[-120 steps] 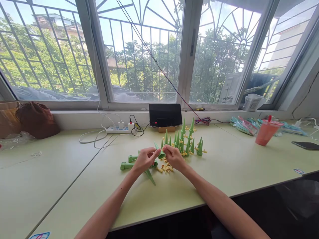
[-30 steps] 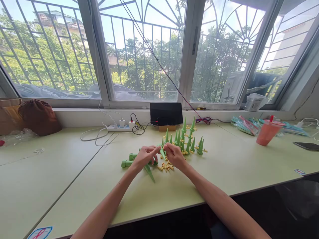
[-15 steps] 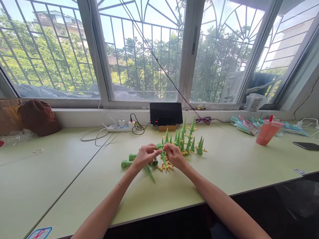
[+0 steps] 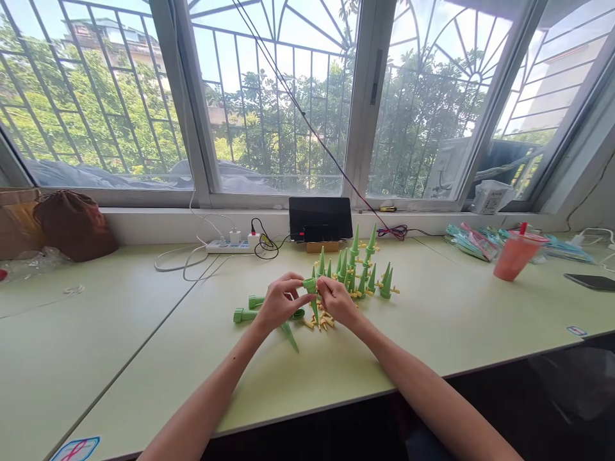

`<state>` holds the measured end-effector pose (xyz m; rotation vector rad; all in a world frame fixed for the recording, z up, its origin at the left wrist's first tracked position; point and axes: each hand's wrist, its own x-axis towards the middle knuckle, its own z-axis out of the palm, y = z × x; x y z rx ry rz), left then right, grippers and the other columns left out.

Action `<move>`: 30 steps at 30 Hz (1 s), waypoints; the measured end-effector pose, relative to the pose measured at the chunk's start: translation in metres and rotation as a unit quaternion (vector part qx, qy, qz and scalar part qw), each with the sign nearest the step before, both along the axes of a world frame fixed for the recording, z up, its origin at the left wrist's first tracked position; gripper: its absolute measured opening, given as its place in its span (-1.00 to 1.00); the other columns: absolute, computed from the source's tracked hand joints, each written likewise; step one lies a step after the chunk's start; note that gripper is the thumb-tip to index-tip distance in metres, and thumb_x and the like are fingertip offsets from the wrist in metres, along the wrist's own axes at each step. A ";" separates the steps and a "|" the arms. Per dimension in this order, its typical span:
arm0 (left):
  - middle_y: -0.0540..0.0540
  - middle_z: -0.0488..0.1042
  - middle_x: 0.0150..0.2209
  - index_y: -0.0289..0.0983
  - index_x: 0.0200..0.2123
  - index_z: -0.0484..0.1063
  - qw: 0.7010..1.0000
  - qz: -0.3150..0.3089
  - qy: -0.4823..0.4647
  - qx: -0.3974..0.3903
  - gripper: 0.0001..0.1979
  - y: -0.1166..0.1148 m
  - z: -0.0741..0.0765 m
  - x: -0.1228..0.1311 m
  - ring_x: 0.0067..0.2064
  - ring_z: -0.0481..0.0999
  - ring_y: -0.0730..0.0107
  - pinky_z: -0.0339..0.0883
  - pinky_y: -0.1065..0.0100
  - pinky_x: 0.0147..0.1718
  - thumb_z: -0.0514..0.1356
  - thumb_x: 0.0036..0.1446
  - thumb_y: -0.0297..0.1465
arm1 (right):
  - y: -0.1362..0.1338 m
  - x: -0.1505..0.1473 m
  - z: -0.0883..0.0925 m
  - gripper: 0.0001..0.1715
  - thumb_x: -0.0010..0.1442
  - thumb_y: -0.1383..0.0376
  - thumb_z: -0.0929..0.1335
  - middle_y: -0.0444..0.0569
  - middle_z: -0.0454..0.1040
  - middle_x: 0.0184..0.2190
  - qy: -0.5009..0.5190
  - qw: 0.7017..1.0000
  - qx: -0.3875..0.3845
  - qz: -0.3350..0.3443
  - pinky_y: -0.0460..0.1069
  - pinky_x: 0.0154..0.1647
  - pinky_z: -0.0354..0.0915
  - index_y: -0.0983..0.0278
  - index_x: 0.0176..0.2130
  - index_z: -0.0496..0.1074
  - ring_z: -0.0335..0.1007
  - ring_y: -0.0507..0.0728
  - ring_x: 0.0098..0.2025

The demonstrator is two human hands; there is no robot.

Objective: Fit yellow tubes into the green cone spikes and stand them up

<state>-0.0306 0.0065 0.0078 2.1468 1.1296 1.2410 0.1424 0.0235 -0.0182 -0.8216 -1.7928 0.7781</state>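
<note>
My left hand [image 4: 278, 301] and my right hand [image 4: 337, 299] meet over the pale green table [image 4: 432, 333], both pinching one green cone spike [image 4: 312, 296] held point down. Under my hands lies a small heap of yellow pieces [image 4: 319, 320]. Loose green spikes [image 4: 247, 310] lie flat to the left, and one more [image 4: 289, 336] lies below my left wrist. Behind my right hand several green spikes [image 4: 362, 272] stand upright with yellow parts on them.
A dark tablet [image 4: 320, 219] leans at the window sill, with a power strip and cables [image 4: 230, 246] to its left. A brown pouch [image 4: 74, 224] sits far left. An orange drink cup [image 4: 514, 255], packets [image 4: 468, 242] and a phone [image 4: 590, 280] lie at the right.
The spike in my hands has turned from lying slanted to pointing down. My hands stay at the same place above the yellow pieces.
</note>
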 end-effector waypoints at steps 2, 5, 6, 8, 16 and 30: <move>-0.12 0.40 -0.21 -0.30 -0.37 0.52 1.000 0.001 -0.003 0.005 -0.62 0.000 0.000 0.000 -0.51 0.34 0.58 0.32 0.50 -0.55 0.25 0.01 -0.07 | 0.001 0.000 -0.001 -0.52 0.32 0.00 0.13 -0.23 0.07 -0.67 0.009 1.000 -0.004 0.004 -0.09 -0.61 -0.06 0.22 -0.52 0.08 -0.03 -0.03 -0.64; -0.11 0.40 -0.20 -0.30 -0.35 0.53 1.000 0.001 -0.008 0.015 -0.62 0.002 -0.001 0.000 -0.52 0.34 0.60 0.34 0.50 -0.54 0.26 0.01 -0.07 | 0.002 -0.002 -0.003 -0.50 0.31 -0.03 0.14 -0.23 0.06 -0.67 0.028 1.000 -0.010 0.007 -0.09 -0.63 -0.07 0.22 -0.52 0.08 -0.04 -0.04 -0.65; -0.11 0.40 -0.20 -0.29 -0.35 0.53 1.000 0.002 -0.009 0.018 -0.62 0.002 -0.002 0.000 -0.53 0.34 0.60 0.34 0.49 -0.54 0.26 0.00 -0.06 | 0.003 -0.002 -0.004 -0.50 0.30 -0.04 0.15 -0.23 0.06 -0.67 0.034 0.999 -0.013 0.007 -0.09 -0.64 -0.07 0.22 -0.52 0.08 -0.04 -0.04 -0.66; -0.11 0.40 -0.21 -0.29 -0.34 0.53 1.000 0.005 -0.009 0.021 -0.61 0.002 -0.002 0.000 -0.52 0.34 0.60 0.35 0.49 -0.53 0.25 0.00 -0.05 | 0.004 -0.002 -0.006 -0.49 0.29 -0.06 0.15 -0.23 0.07 -0.68 0.038 0.999 -0.020 0.011 -0.09 -0.64 -0.07 0.22 -0.52 0.09 -0.03 -0.04 -0.66; -0.09 0.42 -0.23 -0.23 -0.26 0.56 0.998 0.011 0.005 0.055 -0.66 0.002 -0.002 0.001 -0.51 0.34 0.59 0.33 0.50 -0.53 0.24 0.05 -0.09 | 0.005 -0.001 -0.007 -0.51 0.31 -0.03 0.15 -0.24 0.08 -0.68 0.034 0.999 -0.032 0.025 -0.09 -0.63 -0.06 0.23 -0.49 0.13 -0.01 -0.03 -0.66; -0.04 0.43 -0.29 -0.16 -0.15 0.56 0.987 0.026 0.057 0.151 -0.76 0.001 -0.005 0.000 -0.55 0.26 0.61 0.24 0.49 -0.50 0.17 0.18 -0.25 | 0.007 -0.001 -0.010 -0.53 0.31 -0.02 0.14 -0.25 0.08 -0.68 0.038 0.998 -0.038 0.024 -0.10 -0.63 -0.04 0.24 -0.47 0.17 -0.01 -0.04 -0.66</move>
